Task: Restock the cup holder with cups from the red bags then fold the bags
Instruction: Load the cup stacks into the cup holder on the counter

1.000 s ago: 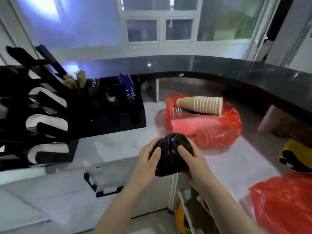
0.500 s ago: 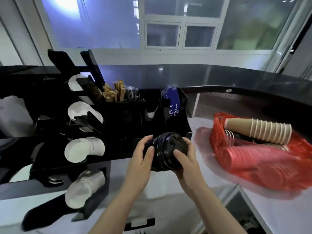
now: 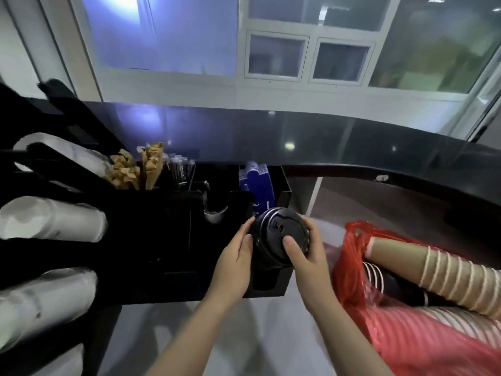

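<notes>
At lower centre of the frame, both hands hold a stack of black cup lids (image 3: 279, 236) between them: the left hand (image 3: 235, 256) presses its flank with fairly straight fingers, while the right hand (image 3: 305, 255) curls round the other side, thumb on the top lid. The stack hangs just over the right-end slot of the black cup holder (image 3: 151, 240). To seat it well, I judge the stack should be kept square to the slot and lowered with even pressure from both sides, so no lid slips or catches the wall. At lower right, the red bag (image 3: 406, 340) lies on the counter (image 3: 176, 335) with paper cups inside, and a brown cup stack (image 3: 433, 275) rests on top. At the left edge, white cups (image 3: 51, 218) fill the holder's tubes. Compared with half a second ago, the lids have moved right and farther up, from before the holder's front to above its end slot, and the view has closed in.
</notes>
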Demonstrator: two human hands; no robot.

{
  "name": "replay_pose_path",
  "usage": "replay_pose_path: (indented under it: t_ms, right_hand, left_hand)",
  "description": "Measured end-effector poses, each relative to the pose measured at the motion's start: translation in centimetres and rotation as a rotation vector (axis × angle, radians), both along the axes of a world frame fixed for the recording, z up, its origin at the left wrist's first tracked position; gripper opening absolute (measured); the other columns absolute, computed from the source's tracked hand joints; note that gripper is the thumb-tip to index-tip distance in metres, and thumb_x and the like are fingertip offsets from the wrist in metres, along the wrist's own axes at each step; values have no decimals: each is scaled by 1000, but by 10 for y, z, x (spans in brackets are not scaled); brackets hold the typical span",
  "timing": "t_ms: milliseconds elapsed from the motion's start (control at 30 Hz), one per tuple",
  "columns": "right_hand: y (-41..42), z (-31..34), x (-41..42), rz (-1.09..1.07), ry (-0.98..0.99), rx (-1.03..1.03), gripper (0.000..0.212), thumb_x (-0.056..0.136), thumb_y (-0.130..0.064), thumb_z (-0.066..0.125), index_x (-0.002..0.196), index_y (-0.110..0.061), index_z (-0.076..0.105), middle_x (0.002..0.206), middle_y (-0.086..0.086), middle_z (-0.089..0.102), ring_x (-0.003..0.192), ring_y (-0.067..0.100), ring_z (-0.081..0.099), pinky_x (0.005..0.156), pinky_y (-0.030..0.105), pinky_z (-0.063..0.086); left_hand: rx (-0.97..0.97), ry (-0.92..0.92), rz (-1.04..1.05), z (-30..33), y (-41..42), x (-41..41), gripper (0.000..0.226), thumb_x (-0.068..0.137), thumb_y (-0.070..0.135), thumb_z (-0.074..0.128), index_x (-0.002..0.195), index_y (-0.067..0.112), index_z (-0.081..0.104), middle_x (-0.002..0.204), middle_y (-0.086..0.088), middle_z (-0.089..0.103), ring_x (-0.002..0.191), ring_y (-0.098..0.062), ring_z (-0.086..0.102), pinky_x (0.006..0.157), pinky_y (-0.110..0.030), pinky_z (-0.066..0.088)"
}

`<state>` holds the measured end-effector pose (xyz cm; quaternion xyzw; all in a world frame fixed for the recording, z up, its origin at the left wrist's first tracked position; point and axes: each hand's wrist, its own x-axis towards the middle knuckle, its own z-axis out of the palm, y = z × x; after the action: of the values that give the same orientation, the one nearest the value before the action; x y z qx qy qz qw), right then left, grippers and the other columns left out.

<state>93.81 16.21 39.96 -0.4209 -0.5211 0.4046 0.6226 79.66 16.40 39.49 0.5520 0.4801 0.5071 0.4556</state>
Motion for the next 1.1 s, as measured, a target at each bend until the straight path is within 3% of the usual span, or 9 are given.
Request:
replay_pose_path:
  t_ms: [100, 267, 367, 667, 833, 900, 933, 1000, 1100]
  right_hand:
    - [20, -6, 10, 31, -50, -13, 39, 80, -27, 63, 117, -33, 53, 113, -11, 65, 104, 7, 63, 83, 19, 49]
    - [34, -13, 9, 36, -147, 18, 42, 80, -43, 54, 122, -42, 48, 118, -25, 58, 110, 2, 58, 90, 16, 46]
    - [31, -14, 6, 7, -193, 44, 44, 81, -43, 50, 124, -48, 41, 120, -37, 51, 111, -7, 53, 88, 7, 41]
    - [13, -17, -2, -156, -378, 31, 44, 79, -47, 45, 118, -65, 37, 114, -42, 51, 106, -13, 52, 83, 1, 37]
    - [-1, -22, -15, -247, -422, -45, 59, 77, -50, 42, 133, -31, 45, 123, -17, 57, 113, 12, 56, 94, 28, 44]
    - [-1, -20, -19, -279, -463, -74, 59, 78, -49, 39, 132, -26, 47, 117, -28, 52, 115, 15, 55, 105, 46, 40]
    - [0, -18, -20, -287, -480, -87, 56, 78, -49, 37, 129, -28, 48, 113, -33, 49, 113, 8, 51, 108, 53, 33]
    - [2, -16, -19, -275, -492, -115, 43, 78, -49, 35, 119, -42, 47, 109, -34, 47, 106, -4, 42, 110, 57, 26]
    - [5, -20, -19, -251, -498, -136, 41, 80, -47, 39, 120, -43, 47, 121, -22, 51, 120, 12, 44, 110, 48, 32]
  left_hand:
    - [-21, -63, 62, -8, 14, 13, 38, 103, 25, 34, 138, 32, 47, 134, 15, 55, 125, 4, 47, 108, -23, 37]
    - [-59, -99, 137, -11, 19, 13, 39, 103, 30, 34, 139, 29, 47, 133, 12, 57, 126, -3, 49, 110, -37, 37]
    - [-42, -67, 188, -10, 17, 15, 38, 103, 29, 34, 138, 27, 50, 136, 10, 54, 128, -3, 47, 111, -37, 36]
    - [-28, 69, 246, -15, 3, 14, 34, 102, 25, 33, 130, 34, 51, 129, 16, 57, 121, 5, 49, 104, -21, 39]
    - [-17, 178, 311, -23, 0, 11, 32, 101, 26, 33, 124, 28, 55, 121, 9, 60, 116, -5, 54, 101, -34, 44]
    - [0, 177, 311, -25, 1, 11, 30, 101, 19, 34, 121, 29, 56, 124, 10, 59, 117, -5, 53, 103, -30, 42]
    - [11, 205, 322, -25, 2, 11, 32, 101, 16, 36, 123, 26, 56, 132, 9, 53, 123, -6, 49, 106, -24, 38]
    - [8, 293, 350, -28, 6, 9, 33, 100, 13, 40, 128, 17, 57, 146, 5, 34, 133, -8, 36, 104, -10, 26]
    - [6, 351, 320, -33, 11, 4, 35, 97, 9, 47, 130, 19, 56, 147, 3, 28, 133, -9, 33, 102, -9, 24]
